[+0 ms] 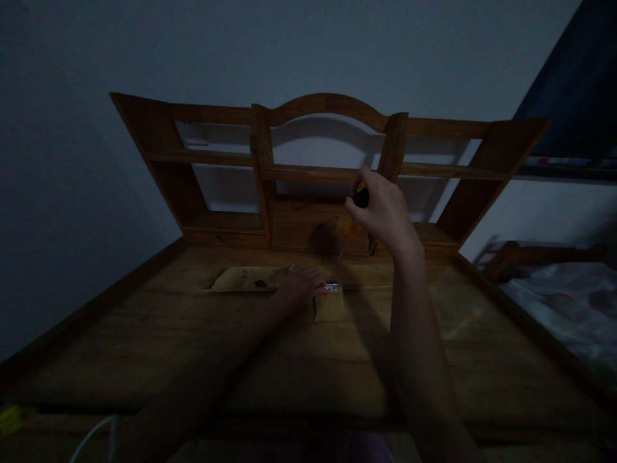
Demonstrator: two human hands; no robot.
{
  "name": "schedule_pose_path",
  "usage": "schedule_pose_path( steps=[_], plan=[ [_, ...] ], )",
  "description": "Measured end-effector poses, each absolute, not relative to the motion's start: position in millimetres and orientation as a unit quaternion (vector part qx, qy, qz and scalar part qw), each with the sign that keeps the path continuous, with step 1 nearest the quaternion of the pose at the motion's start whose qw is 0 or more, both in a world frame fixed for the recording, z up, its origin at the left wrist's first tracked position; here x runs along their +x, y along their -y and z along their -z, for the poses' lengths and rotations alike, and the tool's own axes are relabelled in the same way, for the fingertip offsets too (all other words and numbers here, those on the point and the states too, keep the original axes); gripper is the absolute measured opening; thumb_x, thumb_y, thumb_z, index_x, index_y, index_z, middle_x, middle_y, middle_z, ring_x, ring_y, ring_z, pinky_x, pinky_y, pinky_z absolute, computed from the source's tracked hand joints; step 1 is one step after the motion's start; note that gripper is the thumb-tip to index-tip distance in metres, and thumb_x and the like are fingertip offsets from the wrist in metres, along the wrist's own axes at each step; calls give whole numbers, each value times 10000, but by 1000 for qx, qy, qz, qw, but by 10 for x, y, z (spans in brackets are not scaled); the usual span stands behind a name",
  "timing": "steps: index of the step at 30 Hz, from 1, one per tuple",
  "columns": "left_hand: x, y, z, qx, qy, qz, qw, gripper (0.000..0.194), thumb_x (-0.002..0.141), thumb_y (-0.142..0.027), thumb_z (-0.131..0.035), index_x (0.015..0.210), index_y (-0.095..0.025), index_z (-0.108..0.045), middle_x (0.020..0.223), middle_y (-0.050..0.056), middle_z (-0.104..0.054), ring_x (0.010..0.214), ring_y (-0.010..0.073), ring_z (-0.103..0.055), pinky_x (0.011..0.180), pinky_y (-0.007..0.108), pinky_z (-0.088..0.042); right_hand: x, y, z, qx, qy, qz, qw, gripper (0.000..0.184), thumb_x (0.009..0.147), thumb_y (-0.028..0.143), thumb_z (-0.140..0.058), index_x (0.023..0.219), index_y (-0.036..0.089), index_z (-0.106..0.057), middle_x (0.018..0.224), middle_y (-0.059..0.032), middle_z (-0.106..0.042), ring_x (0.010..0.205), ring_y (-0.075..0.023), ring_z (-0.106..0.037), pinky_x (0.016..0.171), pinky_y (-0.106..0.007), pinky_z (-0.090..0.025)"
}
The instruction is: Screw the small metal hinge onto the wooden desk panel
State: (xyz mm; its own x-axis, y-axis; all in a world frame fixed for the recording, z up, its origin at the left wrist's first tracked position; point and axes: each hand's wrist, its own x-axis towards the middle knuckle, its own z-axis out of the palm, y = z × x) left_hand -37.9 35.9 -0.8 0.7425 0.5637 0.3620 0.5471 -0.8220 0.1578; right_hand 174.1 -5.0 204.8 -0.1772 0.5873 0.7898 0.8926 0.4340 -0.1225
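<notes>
My right hand (pixel 383 209) is closed round the black and yellow handle of a screwdriver (pixel 351 222), held upright over a wooden desk (pixel 299 347). The thin shaft slants down to a small metal fitting (pixel 331 287) beside a light square patch (pixel 330 307) on the desk top. My left hand (pixel 301 286) lies on the desk just left of that fitting, fingers together and pointing at it. Whether those fingers pinch anything is hidden in the dim light.
A wooden hutch with shelves (pixel 328 173) stands at the back of the desk against a pale wall. A shallow rectangular recess (pixel 245 278) lies left of my left hand. A bed with patterned cover (pixel 569 308) is at the right. A white cable (pixel 94 437) shows at bottom left.
</notes>
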Motion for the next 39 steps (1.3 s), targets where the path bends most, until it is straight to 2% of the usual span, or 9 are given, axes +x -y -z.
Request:
schedule_pose_path(
  steps=[10,17,32,39],
  plan=[
    [-409,-325,-58,927,-281,-236,79,177,1020,-222,-553,1069,-207,-722,1036,49,-706,986,191,-641,886,319,-513,1698,98,-2065,-494,752,180,397,238,886,213,-570,1115,272,-595,1077,-91,-658,1021,-299,-633,881,-471,-493],
    [-408,-353,6,899,-296,-292,138,70,955,-174,-652,939,-192,-718,971,29,-705,969,186,-645,889,326,-510,1725,86,-2063,-493,750,181,402,235,877,228,-586,1105,284,-598,1029,-81,-665,985,-297,-634,860,-467,-497],
    [-456,-381,19,912,-283,-274,113,103,993,-258,-631,1011,-195,-710,1019,40,-710,983,188,-651,888,318,-503,1731,123,-2080,-493,747,188,404,234,881,236,-581,1108,286,-605,1051,-83,-681,999,-302,-636,870,-467,-492],
    [-405,-338,-24,923,-304,-230,58,108,989,-263,-623,1013,-201,-708,1028,54,-710,993,213,-650,891,342,-510,1712,112,-2077,-487,755,185,398,253,884,253,-582,1135,287,-595,1061,-82,-685,1012,-303,-628,862,-454,-481]
  ],
)
